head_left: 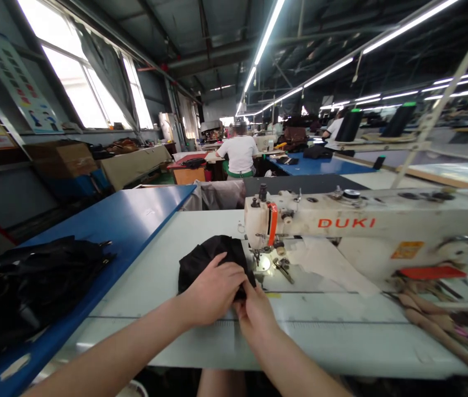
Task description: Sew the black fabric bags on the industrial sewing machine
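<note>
Cloth (204, 262) lies bunched on the worktop (146, 281), just left of the needle area of the machine (374, 207). We find the right hand (254, 309) at the near edge, apparently pinching it between thumb and fingers. The left hand (219, 286) rests bent over the cloth; its fingertips are partly hidden, so we cannot tell whether it grips. We judge the cloth light, soft and limp, not fragile, possibly a little slippery on the smooth surface. We would take hold at the near edge, smoothing loose folds with a flat palm.
</note>
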Available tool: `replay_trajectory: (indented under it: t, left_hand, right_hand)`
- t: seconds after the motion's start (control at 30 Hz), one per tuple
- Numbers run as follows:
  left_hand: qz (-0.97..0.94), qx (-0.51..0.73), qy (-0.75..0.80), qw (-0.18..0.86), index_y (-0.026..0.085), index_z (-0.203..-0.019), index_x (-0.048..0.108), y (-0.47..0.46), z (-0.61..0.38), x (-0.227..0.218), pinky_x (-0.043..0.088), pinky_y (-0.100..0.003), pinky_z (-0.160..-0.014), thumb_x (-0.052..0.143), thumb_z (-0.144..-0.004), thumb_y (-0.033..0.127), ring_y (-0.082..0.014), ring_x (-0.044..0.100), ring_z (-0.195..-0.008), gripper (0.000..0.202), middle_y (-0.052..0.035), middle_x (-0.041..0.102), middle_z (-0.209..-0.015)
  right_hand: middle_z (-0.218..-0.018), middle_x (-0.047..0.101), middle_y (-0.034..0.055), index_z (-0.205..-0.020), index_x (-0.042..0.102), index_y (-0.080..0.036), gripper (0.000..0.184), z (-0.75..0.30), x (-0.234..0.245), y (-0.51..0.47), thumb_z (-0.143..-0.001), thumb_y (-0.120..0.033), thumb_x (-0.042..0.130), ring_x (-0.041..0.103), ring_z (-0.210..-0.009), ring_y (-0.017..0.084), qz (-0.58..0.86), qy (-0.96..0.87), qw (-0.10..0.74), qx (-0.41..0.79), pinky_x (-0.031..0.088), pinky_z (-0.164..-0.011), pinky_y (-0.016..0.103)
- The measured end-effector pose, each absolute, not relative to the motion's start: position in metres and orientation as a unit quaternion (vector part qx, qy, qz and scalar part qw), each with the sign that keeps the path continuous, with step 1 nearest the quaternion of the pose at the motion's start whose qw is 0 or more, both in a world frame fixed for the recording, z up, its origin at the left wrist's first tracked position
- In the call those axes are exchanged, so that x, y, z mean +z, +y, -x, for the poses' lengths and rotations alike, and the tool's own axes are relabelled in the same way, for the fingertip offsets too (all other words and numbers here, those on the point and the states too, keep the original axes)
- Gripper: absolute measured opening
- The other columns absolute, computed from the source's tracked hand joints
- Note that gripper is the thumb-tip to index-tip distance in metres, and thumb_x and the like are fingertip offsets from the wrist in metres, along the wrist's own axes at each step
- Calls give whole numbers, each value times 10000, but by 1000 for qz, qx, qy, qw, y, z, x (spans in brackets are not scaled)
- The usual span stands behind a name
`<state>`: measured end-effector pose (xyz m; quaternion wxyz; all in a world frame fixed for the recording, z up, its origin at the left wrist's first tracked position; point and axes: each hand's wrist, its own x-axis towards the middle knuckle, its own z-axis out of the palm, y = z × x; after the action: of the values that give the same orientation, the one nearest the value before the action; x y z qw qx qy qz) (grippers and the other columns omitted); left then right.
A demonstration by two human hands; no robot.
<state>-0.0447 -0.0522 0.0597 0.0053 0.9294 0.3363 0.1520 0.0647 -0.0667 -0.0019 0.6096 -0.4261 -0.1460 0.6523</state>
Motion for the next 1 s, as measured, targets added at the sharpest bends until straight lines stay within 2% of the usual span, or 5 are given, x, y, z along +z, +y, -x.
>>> replay_trajectory:
  t: [0.2, 0.37, 0.67, 0.87, 1.0]
  left_hand:
    - [-920, 166, 352, 37, 197, -1136, 546, -52, 48, 35, 201, -465, -1106, 526, -776, 136, -203, 510, -1091, 366, -56, 586, -1104]
    - [-916, 199, 348, 14, 180, -1131, 557, -54, 50, 21, 229, -473, -1102, 438, -827, 98, -190, 523, -1055, 337, -65, 591, -1053]
    - [-929, 243, 279, -29, 162, -1008, 622, -55, 47, 11, 296, -445, -1084, 380, -880, 98, -170, 564, -991, 281, -69, 641, -954]
    - [-940, 200, 278, 9, 147, -1118, 581, -64, 45, 22, 176, -501, -1129, 459, -858, 196, -230, 474, -1193, 291, -101, 613, -1150]
    - [-935, 154, 321, 11, 147, -1279, 473, -73, 43, 22, 149, -579, -1108, 553, -793, 298, -302, 391, -1271, 516, -117, 518, -1308]
  right_hand:
    - [-727, 609, -26, -769, 554, -231, 242, -81, -17, -72, -645, -353, 723, 571, -653, 130, 421, -116, 575, 692, 476, -576, 235]
    - [-550, 529, -50, -694, 538, -216, 230, -98, -15, -70, -661, -356, 716, 556, -573, 125, 441, -190, 517, 709, 500, -610, 266]
    - [-608, 618, -2, -719, 613, -166, 179, -130, -2, -54, -648, -271, 740, 599, -538, 139, 478, -283, 404, 727, 522, -552, 284]
    - [-613, 612, -12, -706, 614, -159, 188, -131, 1, -56, -663, -288, 743, 576, -508, 105, 494, -287, 419, 706, 519, -555, 253]
    - [-612, 604, -9, -712, 595, -162, 213, -134, -1, -53, -673, -309, 744, 579, -507, 104, 499, -279, 420, 705, 527, -569, 264]
